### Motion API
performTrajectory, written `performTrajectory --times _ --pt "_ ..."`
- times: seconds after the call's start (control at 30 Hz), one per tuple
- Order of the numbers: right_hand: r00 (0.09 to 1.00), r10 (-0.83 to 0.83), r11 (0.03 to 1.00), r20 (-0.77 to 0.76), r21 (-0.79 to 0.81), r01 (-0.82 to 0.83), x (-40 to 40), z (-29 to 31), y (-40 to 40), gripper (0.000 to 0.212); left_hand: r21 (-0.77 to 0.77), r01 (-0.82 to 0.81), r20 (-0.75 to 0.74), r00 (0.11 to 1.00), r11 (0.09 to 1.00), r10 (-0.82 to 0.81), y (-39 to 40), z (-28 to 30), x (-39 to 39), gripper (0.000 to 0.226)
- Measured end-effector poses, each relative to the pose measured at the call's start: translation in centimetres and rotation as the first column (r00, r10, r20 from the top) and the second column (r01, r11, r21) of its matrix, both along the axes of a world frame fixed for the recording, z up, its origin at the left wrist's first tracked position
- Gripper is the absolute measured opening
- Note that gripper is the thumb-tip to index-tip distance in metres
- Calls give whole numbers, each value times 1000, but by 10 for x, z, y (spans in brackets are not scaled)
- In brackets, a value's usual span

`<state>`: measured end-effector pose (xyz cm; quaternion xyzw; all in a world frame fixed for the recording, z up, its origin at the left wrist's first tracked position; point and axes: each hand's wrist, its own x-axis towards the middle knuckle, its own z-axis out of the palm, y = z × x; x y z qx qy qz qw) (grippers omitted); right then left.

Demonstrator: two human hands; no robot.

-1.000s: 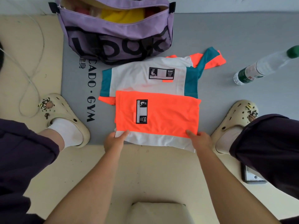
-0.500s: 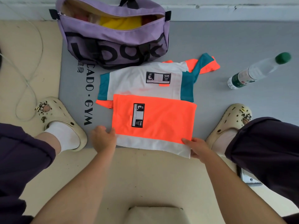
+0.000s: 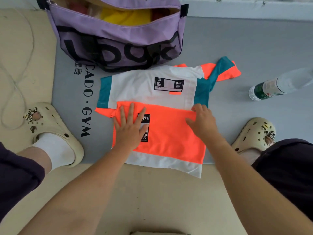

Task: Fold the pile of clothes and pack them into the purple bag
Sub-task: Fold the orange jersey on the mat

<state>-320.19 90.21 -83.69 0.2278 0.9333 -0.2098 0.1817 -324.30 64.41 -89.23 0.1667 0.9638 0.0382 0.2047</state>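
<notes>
An orange and white garment (image 3: 171, 138) lies folded on the grey mat, on top of a white, teal and orange shirt (image 3: 140, 85). My left hand (image 3: 130, 128) presses flat on the orange cloth, fingers spread over its black label. My right hand (image 3: 202, 121) rests on the orange cloth's far right edge, fingertips bent down at the fold. The purple bag (image 3: 118, 43) stands open behind the shirts, with yellow and red clothes inside.
A clear water bottle (image 3: 277, 85) lies on the grey mat (image 3: 245, 44) at the right. My feet in cream clogs (image 3: 55, 133) (image 3: 254, 134) flank the clothes. A white cable (image 3: 17, 78) loops on the beige floor at the left.
Both hands left the near hem of the orange garment and moved forward onto its top. The left hand opened out flat over the label. The view moved closer.
</notes>
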Motion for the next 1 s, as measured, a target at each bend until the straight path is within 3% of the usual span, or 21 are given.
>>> performTrajectory --times 0.1,0.2,0.4,0.57,0.7,0.83,0.93,1.0 --pt "992 97 994 78 48 -101 -22 -12 4 48 2 -57 -105 993 998 57 3 10 -21 58" --pt "991 126 992 55 -8 -126 -36 -21 -2 43 40 -48 -187 981 998 54 3 19 -53 49" --pt "980 181 969 81 -184 -164 -58 -29 -16 31 161 82 135 985 984 -104 0 38 -98 42" --pt "953 253 955 165 -200 -219 -62 -29 -12 33 -20 279 310 915 960 -259 0 45 -117 43" --pt "936 256 958 241 -191 -213 -57 -27 -9 39 7 171 438 885 985 -157 3 52 -128 22" --pt "934 124 946 335 -325 -9 -30 -30 -8 28 64 196 151 967 979 -203 45 64 -146 25" --pt "881 -83 833 466 -453 318 -2 -28 -4 24 172 326 -64 945 930 -320 102 65 -140 29" --pt "839 -95 829 536 -424 365 12 -26 3 30 191 410 -157 910 892 -385 133 63 -125 34"
